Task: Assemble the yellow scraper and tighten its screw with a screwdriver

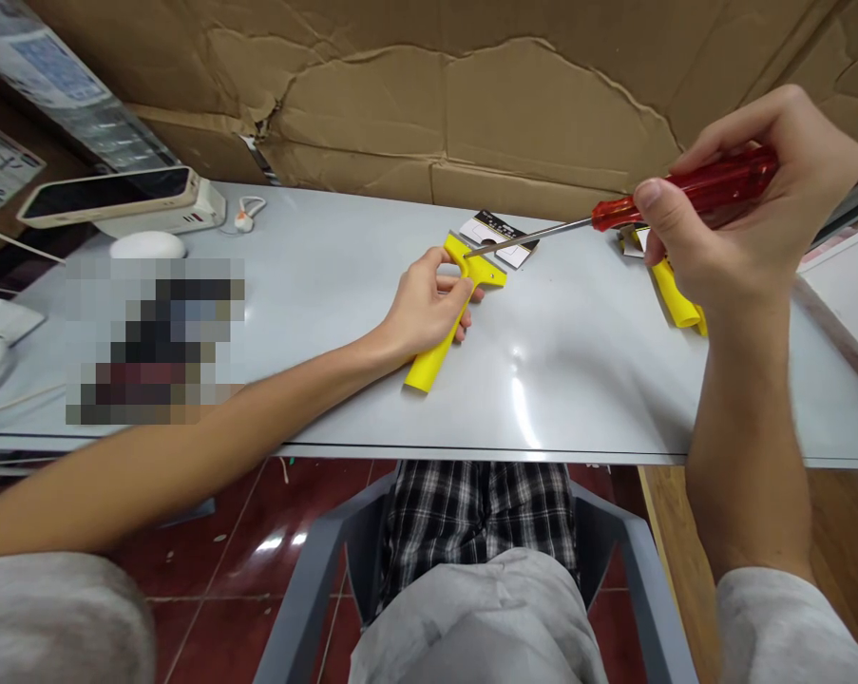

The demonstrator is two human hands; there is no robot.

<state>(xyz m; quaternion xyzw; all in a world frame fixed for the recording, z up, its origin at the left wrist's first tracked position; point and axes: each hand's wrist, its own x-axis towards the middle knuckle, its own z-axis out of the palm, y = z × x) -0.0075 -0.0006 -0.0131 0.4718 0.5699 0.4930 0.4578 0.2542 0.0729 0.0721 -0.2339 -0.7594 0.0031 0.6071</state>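
My left hand is closed around the upper handle of a yellow scraper, whose wide head points away from me. In my right hand is a screwdriver with a red handle, held by fingers and thumb. Its metal shaft slants down to the left, and the tip meets the scraper head near a screw hole. Just behind the head lies a black and white card. Another yellow tool rests on the table, partly hidden behind my right hand.
The grey table has cardboard standing along its back edge. At the left are a phone on a white device, a white rounded object, earphones and a blurred-out patch.
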